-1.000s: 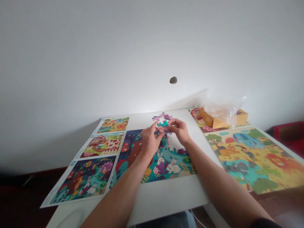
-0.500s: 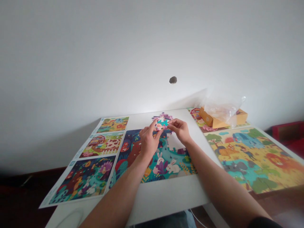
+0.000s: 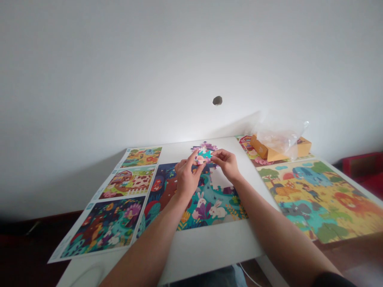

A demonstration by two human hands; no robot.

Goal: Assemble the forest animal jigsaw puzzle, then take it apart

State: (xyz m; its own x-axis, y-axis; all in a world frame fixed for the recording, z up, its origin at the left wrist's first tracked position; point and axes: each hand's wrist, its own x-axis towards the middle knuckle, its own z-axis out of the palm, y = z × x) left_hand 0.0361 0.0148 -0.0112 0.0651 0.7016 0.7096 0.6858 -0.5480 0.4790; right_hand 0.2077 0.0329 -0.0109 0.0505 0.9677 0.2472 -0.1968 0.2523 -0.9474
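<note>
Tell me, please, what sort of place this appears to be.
Probably a room at home: a white table stands by a plain wall, with an animal jigsaw and a picture sheet on it.

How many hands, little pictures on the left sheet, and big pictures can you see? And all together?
Hands: 2 (left hand, right hand)
Little pictures: 3 (top picture, middle picture, bottom picture)
Big pictures: 3 (forest puzzle, lion picture, partly covered farm picture)
Total: 8

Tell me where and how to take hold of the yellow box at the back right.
The yellow box is probably best gripped at its right end, coming from the right and pinching its near and far edges: that end looks uncovered, while the clear bag sits over the middle.
</note>
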